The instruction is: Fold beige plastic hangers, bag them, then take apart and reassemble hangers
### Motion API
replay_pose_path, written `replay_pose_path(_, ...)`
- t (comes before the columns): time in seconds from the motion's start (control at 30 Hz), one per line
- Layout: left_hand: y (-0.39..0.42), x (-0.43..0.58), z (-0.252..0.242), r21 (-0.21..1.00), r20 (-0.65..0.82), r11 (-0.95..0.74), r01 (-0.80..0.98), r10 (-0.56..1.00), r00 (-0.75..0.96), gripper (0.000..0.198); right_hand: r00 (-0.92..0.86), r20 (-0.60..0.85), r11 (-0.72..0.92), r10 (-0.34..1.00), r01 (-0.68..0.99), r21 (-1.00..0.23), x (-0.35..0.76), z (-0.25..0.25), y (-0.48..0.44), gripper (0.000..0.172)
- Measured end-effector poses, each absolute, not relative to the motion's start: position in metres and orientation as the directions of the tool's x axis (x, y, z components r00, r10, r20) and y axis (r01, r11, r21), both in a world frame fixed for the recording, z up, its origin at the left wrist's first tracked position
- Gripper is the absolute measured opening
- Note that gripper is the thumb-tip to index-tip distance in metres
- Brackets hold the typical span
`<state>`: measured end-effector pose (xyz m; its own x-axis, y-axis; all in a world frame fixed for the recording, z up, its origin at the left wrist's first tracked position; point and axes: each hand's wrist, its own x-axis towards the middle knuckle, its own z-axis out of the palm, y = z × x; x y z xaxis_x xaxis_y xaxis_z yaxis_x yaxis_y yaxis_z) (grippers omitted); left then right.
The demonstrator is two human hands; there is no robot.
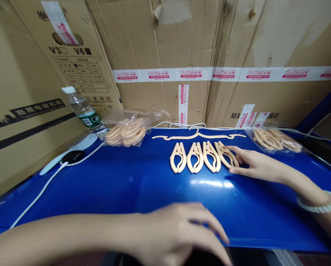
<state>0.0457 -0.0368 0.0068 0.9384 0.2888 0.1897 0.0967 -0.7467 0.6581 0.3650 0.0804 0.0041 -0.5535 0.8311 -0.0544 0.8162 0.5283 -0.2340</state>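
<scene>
Several peach-coloured folding clothes hangers stand folded in a row on the blue table; the leftmost folded hanger [178, 158] and its neighbours are upright to my view. My right hand [248, 162] is at the right end, thumb and fingers on the rightmost folded hanger [227, 154], which leans a little to the left. Behind the row lies one unfolded hanger [198, 135] with its arms spread and its hook toward the boxes. My left hand [182, 232], slightly blurred, is over the table's front edge, fingers apart and nothing visible in it.
Clear bags of folded hangers lie at the back left [128, 131] and back right [276, 139]. A water bottle [84, 111], a pale blue-white slotted paddle-like item [71, 151] and a black disc with a white cable [72, 157] are at left. Cardboard boxes [160, 99] wall the back.
</scene>
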Motion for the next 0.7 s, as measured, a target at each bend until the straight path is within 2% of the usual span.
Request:
replay_pose_path(0.07, -0.021, 0.031, -0.011, 0.508, 0.340, -0.834, 0.216, 0.424, 0.839, 0.045, -0.571, -0.037, 0.550, 0.820, 0.806, -0.218, 0.364, 0.005, 0.078, 0.094)
replay_pose_path(0.1, -0.014, 0.025, -0.019, 0.437, 0.368, -0.850, 0.296, 0.469, 0.803, 0.041, -0.580, -0.027, 0.562, 0.814, 0.798, -0.215, 0.363, 0.006, 0.078, 0.093)
replay_pose_path(0.17, -0.002, 0.016, -0.031, 0.320, 0.376, -0.824, 0.468, 0.564, 0.735, 0.038, -0.594, -0.020, 0.577, 0.805, 0.790, -0.208, 0.362, 0.005, 0.077, 0.090)
replay_pose_path(0.23, 0.006, 0.011, -0.039, 0.253, 0.303, -0.769, 0.588, 0.640, 0.706, 0.052, -0.590, -0.037, 0.574, 0.807, 0.797, -0.191, 0.362, 0.004, 0.076, 0.086)
replay_pose_path(0.3, 0.010, 0.011, -0.043, 0.220, 0.210, -0.733, 0.644, 0.680, 0.702, 0.064, -0.579, -0.061, 0.564, 0.813, 0.809, -0.165, 0.362, 0.002, 0.076, 0.084)
replay_pose_path(0.43, 0.011, 0.014, -0.046, 0.210, 0.087, -0.722, 0.659, 0.686, 0.723, 0.068, -0.600, -0.080, 0.595, 0.796, 0.800, -0.081, 0.360, -0.002, 0.074, 0.078)
replay_pose_path(0.57, 0.012, 0.015, -0.046, 0.235, 0.061, -0.709, 0.665, 0.694, 0.718, 0.071, -0.600, -0.092, 0.604, 0.795, 0.797, 0.025, 0.358, -0.008, 0.073, 0.072)
replay_pose_path(0.7, 0.013, 0.016, -0.045, 0.250, 0.056, -0.695, 0.674, 0.705, 0.707, 0.072, -0.597, -0.066, 0.601, 0.799, 0.795, 0.083, 0.355, -0.013, 0.074, 0.071)
